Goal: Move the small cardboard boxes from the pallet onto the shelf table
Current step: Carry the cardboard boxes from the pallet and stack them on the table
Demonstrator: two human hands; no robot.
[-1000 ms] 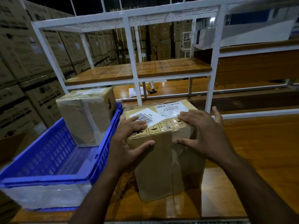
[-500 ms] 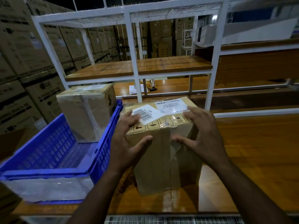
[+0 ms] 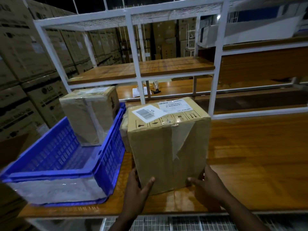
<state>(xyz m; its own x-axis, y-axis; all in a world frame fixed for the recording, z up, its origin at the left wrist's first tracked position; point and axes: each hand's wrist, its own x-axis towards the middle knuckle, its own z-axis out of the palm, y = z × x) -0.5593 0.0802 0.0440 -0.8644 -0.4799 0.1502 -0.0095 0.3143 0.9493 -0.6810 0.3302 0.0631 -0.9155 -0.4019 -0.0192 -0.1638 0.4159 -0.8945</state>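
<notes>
A taped brown cardboard box (image 3: 168, 144) with white shipping labels on top stands upright on the wooden shelf table (image 3: 250, 155). My left hand (image 3: 138, 189) holds its lower left corner, thumb on the front face and fingers round the side. On the lower right corner my right hand (image 3: 206, 185) grips the same way. A second, plastic-wrapped box (image 3: 90, 114) stands in the far end of a blue crate (image 3: 106, 164) to the left. Part of a third box (image 3: 124, 134) shows between the crate and the held box.
A white metal frame (image 3: 133, 55) rises behind the box and carries an upper wooden shelf (image 3: 166, 67). Large stacked cartons (image 3: 25, 64) wall off the left side. Papers (image 3: 141, 91) lie on a farther table. Bare wood stretches to the right of the box.
Both hands have slid from the top edge of the box down to its lower corners. The box now stands a little farther back on the table.
</notes>
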